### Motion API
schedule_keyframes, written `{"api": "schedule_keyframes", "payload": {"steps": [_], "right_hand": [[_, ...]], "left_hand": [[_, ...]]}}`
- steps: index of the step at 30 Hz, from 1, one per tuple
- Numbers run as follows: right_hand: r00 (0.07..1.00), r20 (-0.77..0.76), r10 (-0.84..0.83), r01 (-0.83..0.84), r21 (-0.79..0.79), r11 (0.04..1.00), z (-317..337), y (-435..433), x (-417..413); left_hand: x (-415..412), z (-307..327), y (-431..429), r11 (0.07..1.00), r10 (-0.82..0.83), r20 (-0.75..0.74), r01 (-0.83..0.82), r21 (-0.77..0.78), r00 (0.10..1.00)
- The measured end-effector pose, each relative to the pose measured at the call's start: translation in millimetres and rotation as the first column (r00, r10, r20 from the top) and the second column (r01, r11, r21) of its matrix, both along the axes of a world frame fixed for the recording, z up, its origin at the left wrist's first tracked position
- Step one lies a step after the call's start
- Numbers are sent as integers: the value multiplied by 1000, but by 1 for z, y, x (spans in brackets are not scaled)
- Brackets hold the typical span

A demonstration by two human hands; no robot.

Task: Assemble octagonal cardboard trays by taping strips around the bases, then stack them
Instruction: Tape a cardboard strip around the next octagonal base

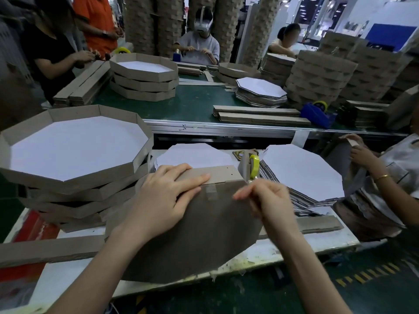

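While the left hand (163, 196) lay flat, fingers straight, pressing one cardboard strip (217, 174) against the upper edge of one octagonal base (192, 234), the right hand (267, 202) pinched a length of clear tape (250, 182) just below a grey dispenser (246, 165) carrying one yellow roll. The base lay brown side up, tilted and overhanging the near edge of a scuffed white worktable (335, 241); one short tape tab (211, 191) already bridged strip and base. At left stood a stack of at least four finished trays (74, 143), grey-brown walls around white floors. At right a heap of flat white-faced bases (301, 175) fanned out unevenly, and two loose strips (45, 248) lay on the table, one at either side. Beyond ran a green conveyor belt (192, 105) bearing three more trays (145, 75), bundled strips and a blue dispenser (317, 114), with five other people around it and tall cardboard columns (156, 19) behind.
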State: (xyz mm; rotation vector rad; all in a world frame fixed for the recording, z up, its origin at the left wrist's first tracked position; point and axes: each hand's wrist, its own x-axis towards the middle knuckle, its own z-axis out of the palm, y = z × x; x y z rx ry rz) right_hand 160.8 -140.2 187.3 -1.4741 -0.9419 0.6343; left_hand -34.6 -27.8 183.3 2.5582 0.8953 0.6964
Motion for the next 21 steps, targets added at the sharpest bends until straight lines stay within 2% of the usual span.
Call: {"api": "schedule_keyframes", "payload": {"steps": [1, 3, 4, 6, 8, 9, 14, 18, 21], "right_hand": [[994, 88, -61, 55, 73, 996, 6, 6, 7], [949, 286, -131, 100, 120, 988, 16, 21, 17], [928, 357, -106, 79, 89, 993, 18, 29, 20], [894, 441, 73, -38, -89, 995, 16, 41, 24], [865, 460, 201, -109, -217, 970, 9, 48, 28], [865, 456, 210, -116, -225, 968, 5, 49, 28], [869, 462, 178, -126, -142, 982, -3, 53, 27], [876, 446, 183, -128, -150, 980, -5, 55, 27], [884, 436, 167, -108, -157, 982, -4, 54, 29]], "left_hand": [[1, 1, -1, 1000, -9, 2, 9, -3, 1000], [2, 1, -4, 1000, -20, -2, 20, -2, 1000], [2, 1, -6, 1000, -21, -3, 21, -3, 1000], [1, 2, -7, 1000, -24, -7, 24, -4, 1000], [1, 3, -7, 1000, -22, -6, 22, -3, 1000], [1, 4, -7, 1000, -13, 7, 13, -3, 1000], [17, 13, -12, 994, 98, 134, -89, -67, 986], [26, 14, -10, 993, 116, 38, -115, -15, 993], [28, 14, -8, 995, 96, 29, -96, 29, 995]]}}
